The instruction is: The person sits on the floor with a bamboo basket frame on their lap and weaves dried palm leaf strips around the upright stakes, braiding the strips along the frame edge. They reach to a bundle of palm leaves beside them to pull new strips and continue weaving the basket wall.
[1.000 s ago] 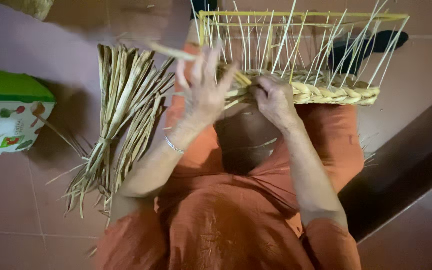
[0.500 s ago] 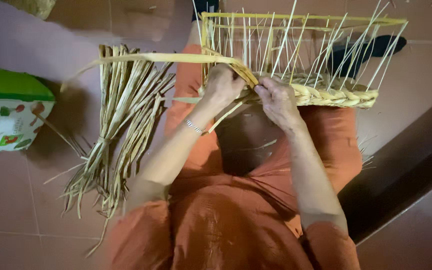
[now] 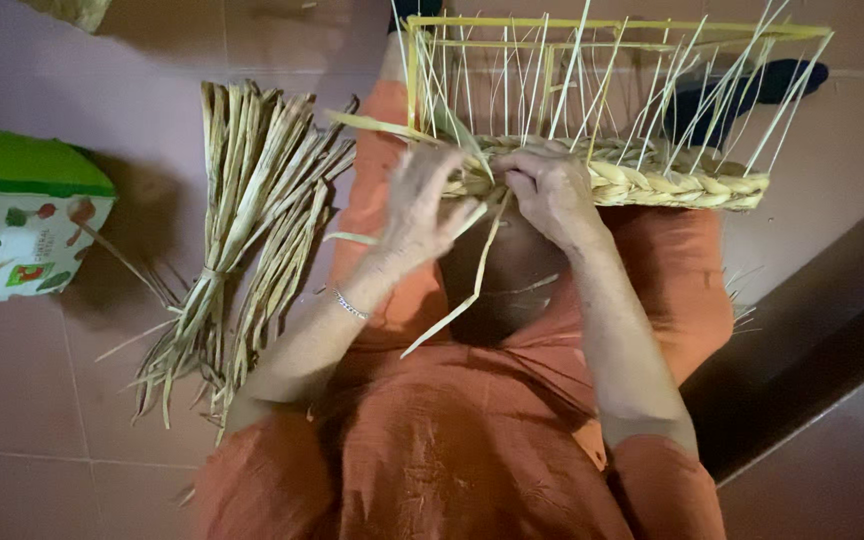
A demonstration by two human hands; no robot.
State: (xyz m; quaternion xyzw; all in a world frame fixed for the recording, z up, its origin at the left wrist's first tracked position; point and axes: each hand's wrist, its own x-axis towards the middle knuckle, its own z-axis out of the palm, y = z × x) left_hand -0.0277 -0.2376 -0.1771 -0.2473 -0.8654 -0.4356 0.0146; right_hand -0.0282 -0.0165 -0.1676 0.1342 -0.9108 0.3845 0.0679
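We see a half-woven basket (image 3: 642, 180) resting on the person's lap, on the orange cloth (image 3: 472, 470). Its lower edge is a thick braided band of straw, and above it many thin yellow stakes rise to a yellow rectangular frame (image 3: 602, 22).

The left hand (image 3: 422, 205) is at the left end of the braided band. Its fingers are half spread and bent, and they touch a flat straw strand (image 3: 452, 300) that hangs down over the lap; we cannot tell if they really pinch it. A thin bracelet (image 3: 352, 305) is on this wrist.

The right hand (image 3: 552, 190) is just beside the left one, on the braid. Its fingers are curled close together and press on the woven straw, the thumb hidden under them.

On the tiled floor (image 3: 32, 400), left of the lap, lies a bundle of dry straw (image 3: 242, 230), tied near the lower part. Further left stands a box with a green top and colourful sides (image 3: 17, 225).
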